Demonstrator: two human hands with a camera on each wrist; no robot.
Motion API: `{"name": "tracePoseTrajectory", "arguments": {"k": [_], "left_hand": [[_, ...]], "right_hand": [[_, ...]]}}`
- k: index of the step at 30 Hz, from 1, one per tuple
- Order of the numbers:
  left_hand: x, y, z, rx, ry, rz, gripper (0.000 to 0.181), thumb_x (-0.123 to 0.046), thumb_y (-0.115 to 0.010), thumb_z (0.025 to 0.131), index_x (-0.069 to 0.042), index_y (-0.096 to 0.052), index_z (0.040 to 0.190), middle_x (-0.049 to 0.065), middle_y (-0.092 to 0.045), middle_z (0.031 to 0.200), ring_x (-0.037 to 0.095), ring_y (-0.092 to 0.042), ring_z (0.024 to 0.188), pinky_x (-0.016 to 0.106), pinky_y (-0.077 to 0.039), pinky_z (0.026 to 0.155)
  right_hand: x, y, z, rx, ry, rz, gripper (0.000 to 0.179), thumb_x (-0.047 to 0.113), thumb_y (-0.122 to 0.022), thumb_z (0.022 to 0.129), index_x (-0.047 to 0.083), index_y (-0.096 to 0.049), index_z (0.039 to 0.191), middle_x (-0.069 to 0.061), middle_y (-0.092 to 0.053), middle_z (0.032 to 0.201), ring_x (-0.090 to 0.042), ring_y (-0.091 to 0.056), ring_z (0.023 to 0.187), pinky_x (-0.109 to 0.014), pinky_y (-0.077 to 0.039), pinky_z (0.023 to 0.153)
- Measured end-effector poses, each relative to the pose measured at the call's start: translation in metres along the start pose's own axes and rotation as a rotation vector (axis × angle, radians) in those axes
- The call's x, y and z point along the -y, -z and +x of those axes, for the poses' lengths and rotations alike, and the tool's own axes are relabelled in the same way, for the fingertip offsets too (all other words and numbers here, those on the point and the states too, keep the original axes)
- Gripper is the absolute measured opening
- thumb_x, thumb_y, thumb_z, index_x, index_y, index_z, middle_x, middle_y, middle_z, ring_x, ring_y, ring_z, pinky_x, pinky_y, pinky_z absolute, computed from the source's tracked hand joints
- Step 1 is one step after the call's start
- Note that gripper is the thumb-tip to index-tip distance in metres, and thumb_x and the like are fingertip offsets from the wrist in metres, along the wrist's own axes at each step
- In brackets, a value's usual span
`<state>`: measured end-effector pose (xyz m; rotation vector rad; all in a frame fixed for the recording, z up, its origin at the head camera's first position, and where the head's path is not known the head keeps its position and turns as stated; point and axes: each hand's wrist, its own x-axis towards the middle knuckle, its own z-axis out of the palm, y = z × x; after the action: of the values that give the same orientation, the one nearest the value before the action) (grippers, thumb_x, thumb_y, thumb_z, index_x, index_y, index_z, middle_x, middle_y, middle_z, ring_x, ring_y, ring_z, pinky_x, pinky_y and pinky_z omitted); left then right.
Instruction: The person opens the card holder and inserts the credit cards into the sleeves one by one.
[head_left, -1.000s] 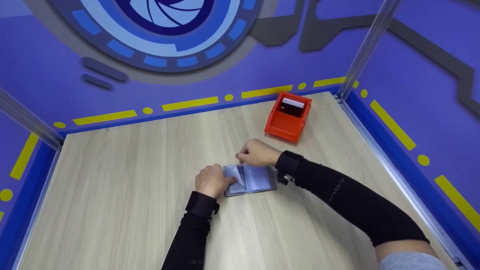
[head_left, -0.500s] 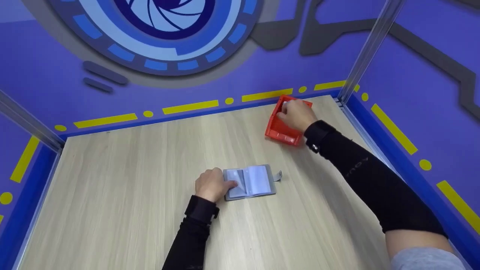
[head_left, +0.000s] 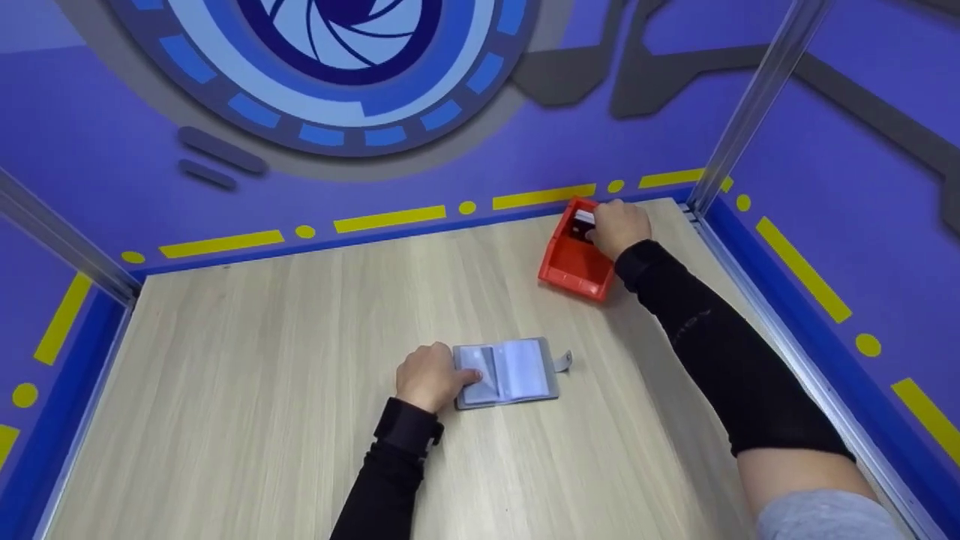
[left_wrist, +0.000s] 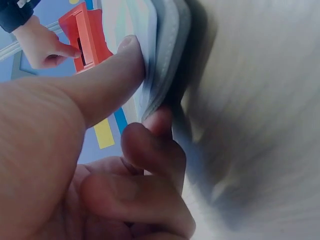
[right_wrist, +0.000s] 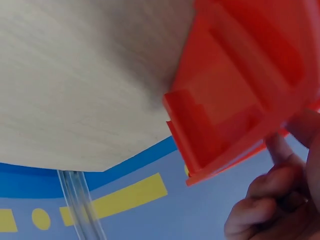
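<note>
An open card holder (head_left: 527, 369) with clear sleeves lies on the table, its snap strap (head_left: 563, 362) sticking out to the right. My left hand (head_left: 429, 376) pinches its left edge; in the left wrist view the thumb (left_wrist: 131, 60) lies on the sleeves and fingertips are beneath the cover. At the red bin (head_left: 574, 262), my right hand (head_left: 622, 227) is by the right wall, thumb reaching inside near the cards (head_left: 581, 227), which look dark with white edges. In the right wrist view its fingers (right_wrist: 280, 182) are bent at the bin's rim. Whether they pinch a card is hidden.
The wooden table (head_left: 285, 390) is bounded by a blue-purple back wall (head_left: 420, 180) and side walls with yellow markings. A metal rail (head_left: 772, 322) runs along the right edge. The bin stands close to the back wall.
My right hand has gone from above the card holder to the bin, then shifted right to its right wall. My left hand has kept its hold on the card holder's left edge.
</note>
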<state>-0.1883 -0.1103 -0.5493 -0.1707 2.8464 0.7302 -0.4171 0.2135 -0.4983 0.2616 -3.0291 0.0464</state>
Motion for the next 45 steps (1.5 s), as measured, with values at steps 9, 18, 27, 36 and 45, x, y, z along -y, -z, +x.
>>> {"name": "tracePoseTrajectory", "arguments": {"k": [9,18,27,36,45], "left_hand": [[0.001,-0.004,0.001,0.012,-0.002,-0.009,0.049,-0.047,-0.092,0.088,-0.014,-0.059,0.072,-0.003,-0.045,0.068,0.018,-0.048,0.063,0.034,-0.037,0.056],[0.006,-0.006,0.002,-0.017,-0.020,-0.006,0.054,-0.047,-0.092,0.089,-0.017,-0.053,0.068,-0.005,-0.040,0.067,0.017,-0.044,0.061,0.035,-0.035,0.056],[0.003,-0.002,0.004,0.026,-0.004,-0.019,0.052,-0.048,-0.092,0.088,-0.017,-0.055,0.069,-0.004,-0.044,0.067,0.017,-0.046,0.061,0.034,-0.036,0.056],[0.002,0.002,0.003,0.013,0.000,-0.001,0.049,-0.049,-0.093,0.088,-0.013,-0.061,0.075,-0.003,-0.046,0.069,0.018,-0.048,0.064,0.035,-0.038,0.057],[0.003,0.000,0.002,0.003,-0.015,-0.002,0.048,-0.047,-0.092,0.089,-0.013,-0.061,0.074,-0.003,-0.045,0.068,0.018,-0.048,0.062,0.034,-0.036,0.056]], "right_hand": [[-0.013,-0.014,0.007,-0.021,-0.071,-0.018,0.030,0.021,-0.079,0.101,-0.008,-0.077,0.108,-0.029,-0.078,0.100,-0.047,-0.076,0.088,-0.060,-0.063,0.077],[-0.016,-0.017,0.012,-0.012,-0.032,-0.021,0.031,0.021,-0.077,0.102,-0.009,-0.075,0.110,-0.030,-0.078,0.100,-0.047,-0.076,0.087,-0.061,-0.063,0.077],[-0.017,-0.018,0.009,-0.065,-0.014,-0.032,0.029,0.018,-0.079,0.101,-0.008,-0.073,0.112,-0.031,-0.076,0.102,-0.048,-0.075,0.088,-0.060,-0.062,0.076],[-0.019,-0.001,0.002,-0.127,0.047,-0.003,0.019,0.011,-0.074,0.102,-0.008,-0.077,0.103,-0.030,-0.076,0.094,-0.048,-0.074,0.082,-0.061,-0.060,0.073],[-0.005,0.032,-0.018,-0.050,0.090,0.108,0.020,0.013,-0.067,0.106,-0.005,-0.076,0.107,-0.028,-0.076,0.101,-0.046,-0.075,0.089,-0.060,-0.060,0.077]]}}
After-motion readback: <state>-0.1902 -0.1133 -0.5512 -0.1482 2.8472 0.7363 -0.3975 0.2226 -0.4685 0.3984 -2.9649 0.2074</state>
